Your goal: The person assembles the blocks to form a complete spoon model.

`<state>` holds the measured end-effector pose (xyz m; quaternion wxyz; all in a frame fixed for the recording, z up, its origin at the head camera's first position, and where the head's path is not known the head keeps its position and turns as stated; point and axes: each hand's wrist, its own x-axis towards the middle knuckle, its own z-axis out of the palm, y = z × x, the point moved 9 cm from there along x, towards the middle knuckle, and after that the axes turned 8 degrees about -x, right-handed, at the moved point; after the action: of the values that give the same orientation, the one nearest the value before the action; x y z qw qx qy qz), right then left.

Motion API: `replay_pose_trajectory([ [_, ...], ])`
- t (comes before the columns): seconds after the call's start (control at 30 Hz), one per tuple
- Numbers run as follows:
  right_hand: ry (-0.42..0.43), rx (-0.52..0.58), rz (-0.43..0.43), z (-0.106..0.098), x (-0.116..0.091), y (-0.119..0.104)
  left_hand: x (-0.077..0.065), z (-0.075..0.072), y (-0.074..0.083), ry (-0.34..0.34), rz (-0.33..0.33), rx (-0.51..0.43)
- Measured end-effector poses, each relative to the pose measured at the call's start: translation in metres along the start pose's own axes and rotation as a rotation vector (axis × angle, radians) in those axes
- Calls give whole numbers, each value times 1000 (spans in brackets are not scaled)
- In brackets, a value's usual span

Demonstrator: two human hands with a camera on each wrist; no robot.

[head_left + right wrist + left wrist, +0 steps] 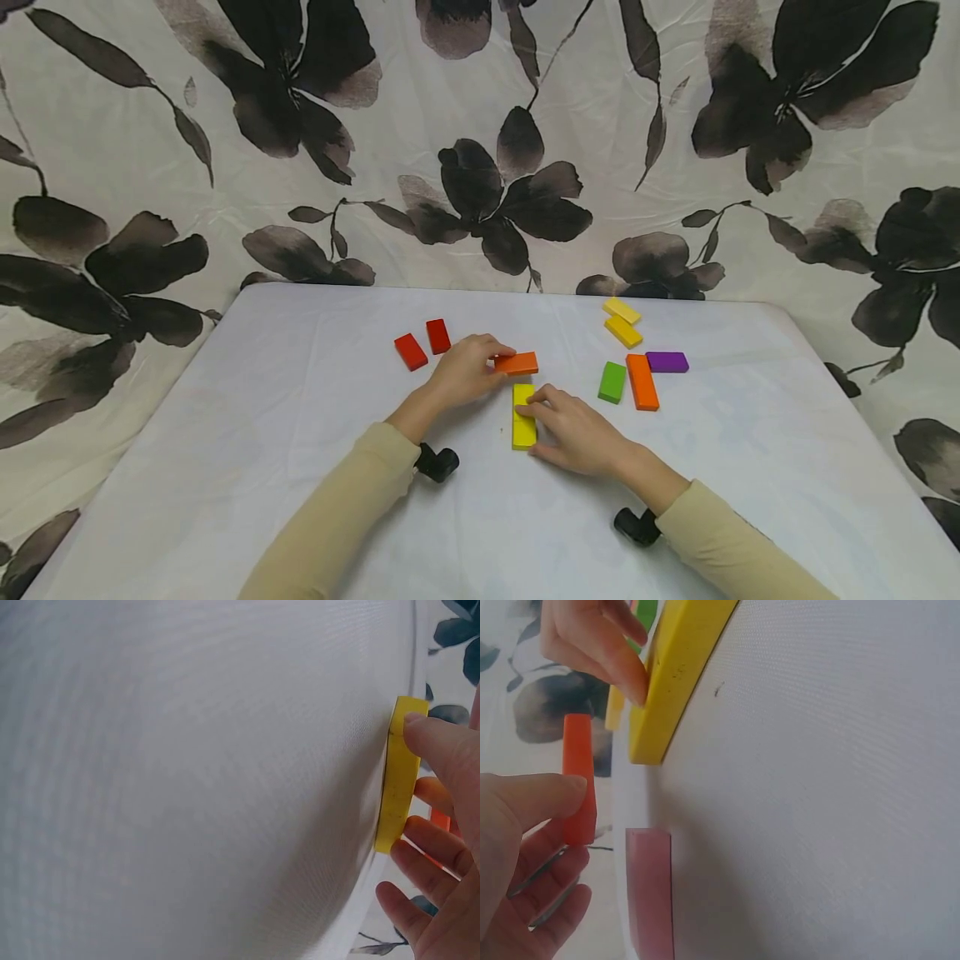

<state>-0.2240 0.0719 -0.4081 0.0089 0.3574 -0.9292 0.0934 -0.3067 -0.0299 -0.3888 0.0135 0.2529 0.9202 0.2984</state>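
Note:
My left hand (468,367) pinches an orange block (517,364) between thumb and fingers, just beyond the far end of a yellow strip of block (523,433). In the left wrist view the thumb lies along one face of the orange block (578,750). The yellow strip lies lengthwise away from me and shows a seam across its middle. My right hand (577,429) grips this strip from its right side, thumb at the near end and a fingertip near the seam. In the right wrist view the thumb lies on the yellow strip (397,787), fingers behind it.
Two red blocks (411,352) lie left of my left hand. To the right are a green block (612,382), another orange block (642,383) and a purple block (667,362). Two lighter yellow blocks (623,332) lie near the back edge. A flowered cloth (480,208) hangs behind the white table.

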Motion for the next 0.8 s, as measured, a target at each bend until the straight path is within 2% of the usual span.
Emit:
replay_pose_trajectory([
  [0.3, 15, 7, -14, -1, 1, 0, 10, 13, 3, -60, 18, -1],
  [0.8, 37, -5, -34, -3, 0, -2, 14, 26, 1, -115, 46, 34],
])
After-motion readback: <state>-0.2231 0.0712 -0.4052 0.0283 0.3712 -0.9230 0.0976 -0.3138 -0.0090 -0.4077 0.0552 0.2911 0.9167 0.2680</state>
